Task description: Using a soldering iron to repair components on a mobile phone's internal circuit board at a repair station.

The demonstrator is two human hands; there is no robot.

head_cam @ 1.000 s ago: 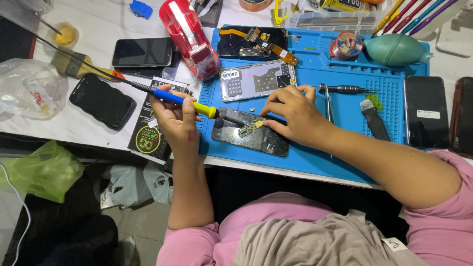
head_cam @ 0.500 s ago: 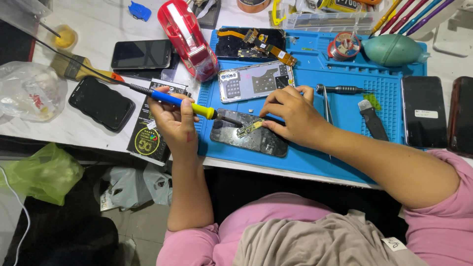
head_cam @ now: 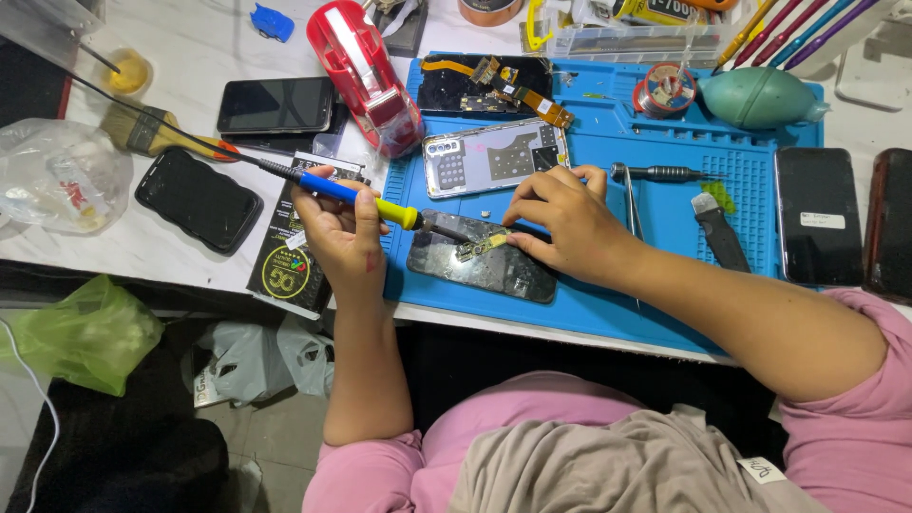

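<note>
At the far left of the white tabletop (head_cam: 190, 256) lies a clear plastic bag (head_cam: 57, 176), with a flat brush (head_cam: 142, 130) and a small yellow cup (head_cam: 128, 71) behind it. Next come two dark phones (head_cam: 198, 199) (head_cam: 275, 104) lying face up, and a red tape dispenser (head_cam: 366, 76) standing at an angle.

The left hand (head_cam: 342, 233) rests at the edge of a blue work mat (head_cam: 608, 304), its fingers (head_cam: 369, 204) wrapped tight around a soldering iron (head_cam: 356, 197) with a blue and yellow grip. The iron's tip reaches right, down onto an opened phone (head_cam: 480, 266) that lies on the near part of the mat. A small gold-coloured part (head_cam: 480, 247) sits on that phone just beside the tip.

The right hand (head_cam: 570, 223) lies over the phone's right end, its fingers (head_cam: 522, 239) curled and pressed down at the gold part; whether they pinch it cannot be told. Behind the hands lies a silver phone frame (head_cam: 494, 157).

Farther right on the mat are a screwdriver (head_cam: 665, 174), a flat scraper (head_cam: 717, 233), a solder spool (head_cam: 665, 90) and a green rubber air blower (head_cam: 760, 98). Two more dark phones (head_cam: 817, 218) (head_cam: 891, 223) lie at the right edge.
</note>
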